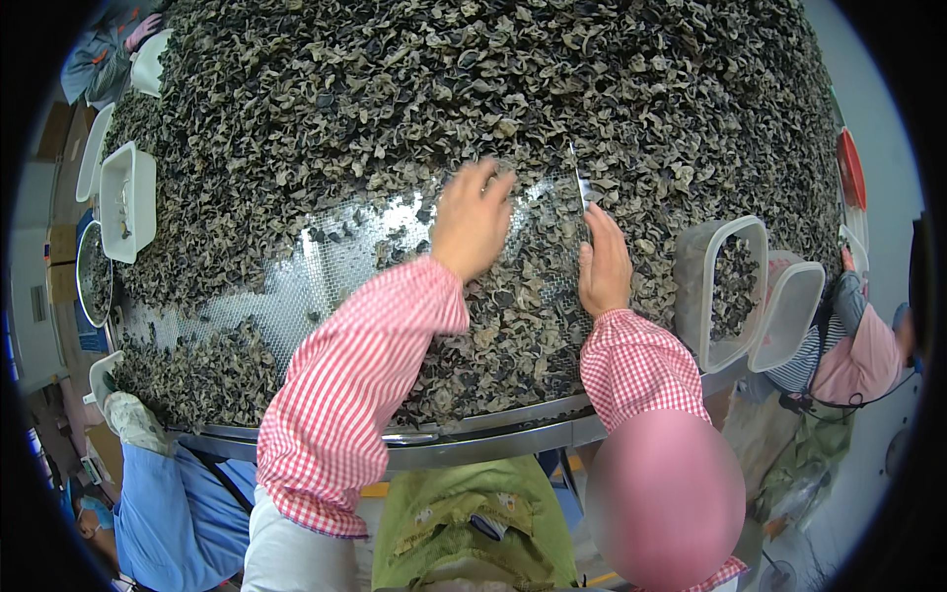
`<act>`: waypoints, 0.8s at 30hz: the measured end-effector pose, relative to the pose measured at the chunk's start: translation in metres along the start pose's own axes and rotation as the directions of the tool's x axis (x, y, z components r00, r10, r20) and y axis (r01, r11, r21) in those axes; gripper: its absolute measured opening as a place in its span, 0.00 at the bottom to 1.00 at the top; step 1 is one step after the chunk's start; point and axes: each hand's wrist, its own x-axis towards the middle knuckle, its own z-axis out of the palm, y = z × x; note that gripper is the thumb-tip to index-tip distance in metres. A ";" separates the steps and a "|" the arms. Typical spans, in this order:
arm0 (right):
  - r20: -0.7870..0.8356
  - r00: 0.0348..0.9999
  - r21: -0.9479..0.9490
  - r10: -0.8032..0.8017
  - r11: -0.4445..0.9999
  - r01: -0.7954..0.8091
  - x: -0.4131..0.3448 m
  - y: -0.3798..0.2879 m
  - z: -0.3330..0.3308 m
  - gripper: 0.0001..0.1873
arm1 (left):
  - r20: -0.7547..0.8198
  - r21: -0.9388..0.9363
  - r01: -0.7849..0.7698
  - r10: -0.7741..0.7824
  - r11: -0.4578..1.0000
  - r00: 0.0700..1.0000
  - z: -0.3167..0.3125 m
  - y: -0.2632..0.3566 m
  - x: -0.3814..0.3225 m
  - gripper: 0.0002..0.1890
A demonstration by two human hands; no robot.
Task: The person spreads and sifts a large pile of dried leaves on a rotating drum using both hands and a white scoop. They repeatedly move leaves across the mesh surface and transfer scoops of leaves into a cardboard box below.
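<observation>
Dried black wood ear fungus (481,81) lies in a thick heap over a wire-mesh table (296,277). My left hand (473,218), slightly blurred, reaches over the near side of the heap with fingers bent and apart; nothing shows in it. A thin, shiny metal tool (579,177) is gripped by my right hand (607,263) and points away from me into the fungus. Its exact kind is unclear. Between and below my hands, a thinner layer of loose fungus pieces (496,348) covers the mesh.
At right, a clear plastic container (695,296) with fungus showing inside stands beside another plastic container (788,318). White plastic tubs (140,200) line the left side. A metal rim (510,436) edges the table before me. Co-workers' arms (140,429) show at left and right.
</observation>
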 end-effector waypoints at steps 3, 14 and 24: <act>0.012 1.000 -0.017 -0.007 1.000 0.007 0.000 0.000 0.000 0.20 | 0.116 0.224 0.062 -0.090 0.973 0.989 0.014 0.004 0.018 0.27; 0.001 1.000 -0.050 -0.014 0.999 0.014 0.002 -0.002 0.000 0.18 | 0.284 0.147 -0.281 0.232 0.948 0.930 -0.022 0.037 -0.109 0.22; -0.012 0.999 -0.089 -0.034 0.996 0.032 0.001 0.000 0.004 0.17 | -0.017 -0.009 0.092 -0.092 0.996 0.996 -0.074 -0.026 -0.241 0.24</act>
